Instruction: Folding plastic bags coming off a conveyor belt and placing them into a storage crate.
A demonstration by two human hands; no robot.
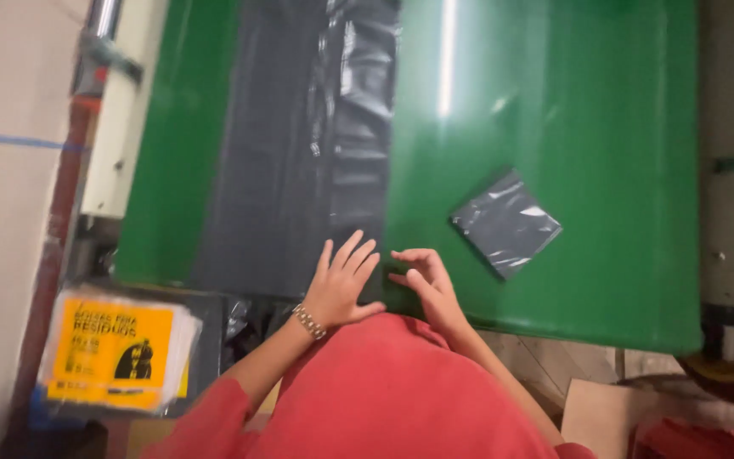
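A long strip of dark grey plastic bags [299,144] lies flat along a green table [571,127]. My left hand [343,285], with a bracelet on the wrist, presses flat on the near end of the strip, fingers spread. My right hand [426,285] rests just to its right at the strip's near right corner, fingers curled against the plastic edge; whether it pinches the plastic is unclear. A folded square of the same grey plastic [505,223] lies on the green surface to the right of my hands.
A stack of clear packets with yellow printed labels [116,348] sits low at the left, below the table edge. A white machine frame [121,110] and a pipe [70,170] run along the left. A wheel [728,365] and cardboard [605,416] are at the lower right.
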